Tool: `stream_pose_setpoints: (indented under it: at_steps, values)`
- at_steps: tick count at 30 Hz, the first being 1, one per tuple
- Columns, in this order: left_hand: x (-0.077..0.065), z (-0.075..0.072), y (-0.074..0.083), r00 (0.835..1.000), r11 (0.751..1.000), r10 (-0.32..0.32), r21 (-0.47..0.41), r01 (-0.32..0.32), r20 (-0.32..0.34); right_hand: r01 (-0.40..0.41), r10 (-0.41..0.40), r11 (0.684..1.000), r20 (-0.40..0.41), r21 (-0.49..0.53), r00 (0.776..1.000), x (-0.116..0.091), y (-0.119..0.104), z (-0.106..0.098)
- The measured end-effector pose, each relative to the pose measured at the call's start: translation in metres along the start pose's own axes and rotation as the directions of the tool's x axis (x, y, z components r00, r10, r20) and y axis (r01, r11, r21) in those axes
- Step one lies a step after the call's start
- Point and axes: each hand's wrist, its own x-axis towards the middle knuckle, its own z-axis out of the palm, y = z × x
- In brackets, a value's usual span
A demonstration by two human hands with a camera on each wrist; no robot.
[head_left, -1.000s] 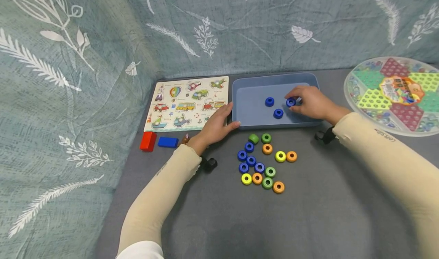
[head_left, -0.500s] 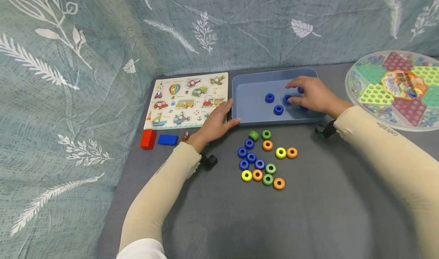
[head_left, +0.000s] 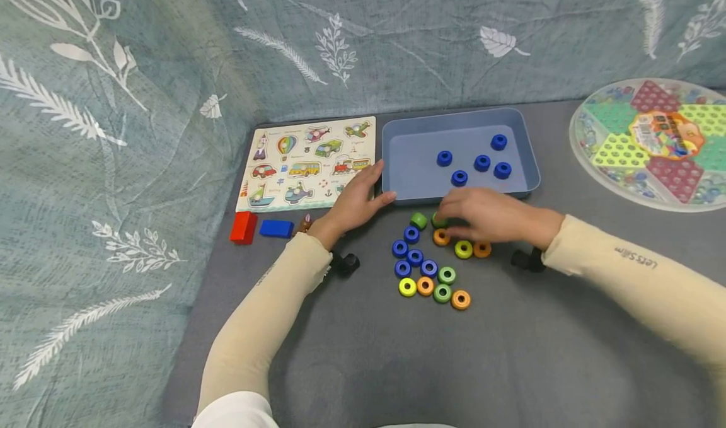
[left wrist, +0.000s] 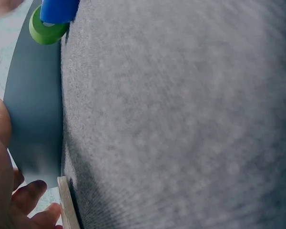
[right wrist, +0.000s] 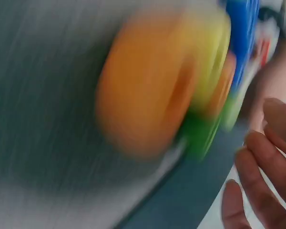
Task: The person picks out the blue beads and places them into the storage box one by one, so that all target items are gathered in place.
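My left hand (head_left: 357, 201) rests with extended fingers against the left end of the blue-grey tray (head_left: 411, 144); in the left wrist view its fingers (left wrist: 31, 195) lie by the tray's corner. Several blue ring beads (head_left: 499, 142) sit apart inside the tray. Just outside its front wall, my right hand (head_left: 488, 217) hovers over loose beads, fingers loosely bent and holding nothing in the right wrist view. Beneath or beside it are a partly covered green bead (head_left: 438, 220), an orange bead (head_left: 441, 237) and a yellow bead (head_left: 463, 249). Blue beads (head_left: 414, 257) cluster to the left.
A picture puzzle board (head_left: 306, 163) lies left of the tray. In front of it are a red block (head_left: 243, 228) and a blue block (head_left: 276, 229). A round game board (head_left: 652, 144) with marbles stands at right. A patterned cloth (head_left: 397, 43) hangs behind.
My right hand has let go of blue beads in the tray and come out over its front wall, leftward to the loose beads. The left hand stays at the tray.
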Motion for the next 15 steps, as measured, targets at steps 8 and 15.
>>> stream_pose_setpoints:
  at_steps: [8, 15]
  values:
    - [0.001, 0.002, -0.002, 1.000, 1.000, 0.007, -0.006, -0.007, -0.005, 0.055, -0.049, 0.998, 0.204, -0.023, 0.978, 0.009, -0.045, 0.028]
    - [-0.001, 0.001, -0.001, 1.000, 1.000, -0.003, -0.024, 0.003, -0.011, -0.003, 0.009, 0.999, 0.176, -0.033, 0.984, 0.010, -0.053, 0.037]
